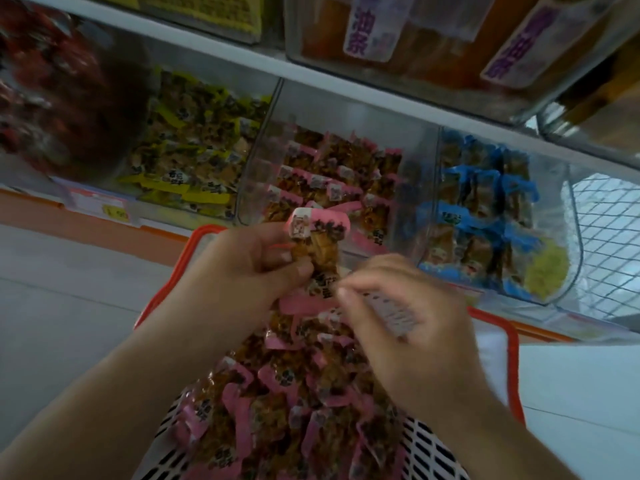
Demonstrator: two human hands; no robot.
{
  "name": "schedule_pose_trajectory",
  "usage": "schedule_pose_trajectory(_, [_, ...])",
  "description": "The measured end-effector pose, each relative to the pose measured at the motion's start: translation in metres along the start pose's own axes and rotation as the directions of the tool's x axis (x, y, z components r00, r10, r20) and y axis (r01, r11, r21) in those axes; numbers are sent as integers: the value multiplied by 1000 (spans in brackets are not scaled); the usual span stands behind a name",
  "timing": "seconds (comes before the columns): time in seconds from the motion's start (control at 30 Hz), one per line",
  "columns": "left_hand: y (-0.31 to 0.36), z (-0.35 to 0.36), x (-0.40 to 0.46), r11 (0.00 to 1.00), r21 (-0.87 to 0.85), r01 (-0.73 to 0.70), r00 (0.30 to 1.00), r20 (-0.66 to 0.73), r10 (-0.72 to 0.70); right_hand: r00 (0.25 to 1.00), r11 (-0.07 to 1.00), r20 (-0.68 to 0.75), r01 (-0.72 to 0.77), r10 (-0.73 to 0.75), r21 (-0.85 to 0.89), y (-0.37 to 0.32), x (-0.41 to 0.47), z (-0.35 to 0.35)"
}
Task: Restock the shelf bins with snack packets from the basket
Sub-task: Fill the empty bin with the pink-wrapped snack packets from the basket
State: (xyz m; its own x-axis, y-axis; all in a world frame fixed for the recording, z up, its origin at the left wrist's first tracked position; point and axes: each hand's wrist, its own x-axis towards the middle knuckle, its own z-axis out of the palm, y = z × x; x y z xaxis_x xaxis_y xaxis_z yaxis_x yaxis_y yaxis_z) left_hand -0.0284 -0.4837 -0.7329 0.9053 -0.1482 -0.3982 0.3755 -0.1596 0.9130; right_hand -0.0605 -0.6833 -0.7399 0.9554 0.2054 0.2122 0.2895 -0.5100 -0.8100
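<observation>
Left hand (252, 258): fingers pinching one pink-edged snack packet (317, 244), held upright just in front of the middle clear bin (263, 157)'s open front lip. Right hand (408, 320): fingers curled, blurred, touching the packet's lower end; grip, cannot tell. Basket (512, 341), red rim, white slotted walls, sits directly below, heaped with glossy pink packets. Bin is rigid transparent plastic, partly filled, room above the pile. Neighbours: yellow-packet bin (194, 157) to the left, blue-packet bin (485, 209) to the right, walls nearly touching.
</observation>
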Motion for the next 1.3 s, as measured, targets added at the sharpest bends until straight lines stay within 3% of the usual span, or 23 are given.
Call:
schedule_pose_trajectory(0.1, [-2,3,2,996,78,-36,999,17,35,960,967,-131,-237,248,93,5,8,-12])
schedule_pose_trajectory(0.27, [-14,11,4,979,204,18,998,50,-29,944,955,155,-297,293,4,6,13,-7])
schedule_pose_trajectory(0.33, [-22,12,7,965,257,53,998,3,-56,932,951,190,-309,307,-22,7,12,-2])
schedule_pose_trajectory(0.5, [-17,11,6,955,296,-2,999,-45,16,901,902,74,-431,428,28,12,20,-2])
schedule_pose_trajectory(0.57, [-12,8,6,877,475,-69,989,-83,123,899,899,-13,-437,437,4,16,31,-4])
schedule_pose_trajectory(0.63, [-12,3,8,738,667,-101,975,-82,208,887,889,-80,-458,455,-18,23,52,-3])
schedule_pose_trajectory(0.73, [-21,-4,12,643,763,-65,985,-55,166,886,875,-102,-463,453,-141,39,90,7])
schedule_pose_trajectory(0.87, [-28,-8,13,635,770,-69,988,-35,149,872,805,-9,-456,490,-378,58,121,27])
schedule_pose_trajectory(1.03, [-31,-9,15,628,774,-86,986,-26,167,835,722,69,-426,545,-544,71,127,41])
schedule_pose_trajectory(1.17, [-35,-10,14,613,783,-106,981,-17,192,810,604,166,-266,563,-751,80,137,46])
schedule_pose_trajectory(1.3, [-35,-10,15,604,790,-110,980,-17,201,780,587,250,-179,573,-789,87,141,51])
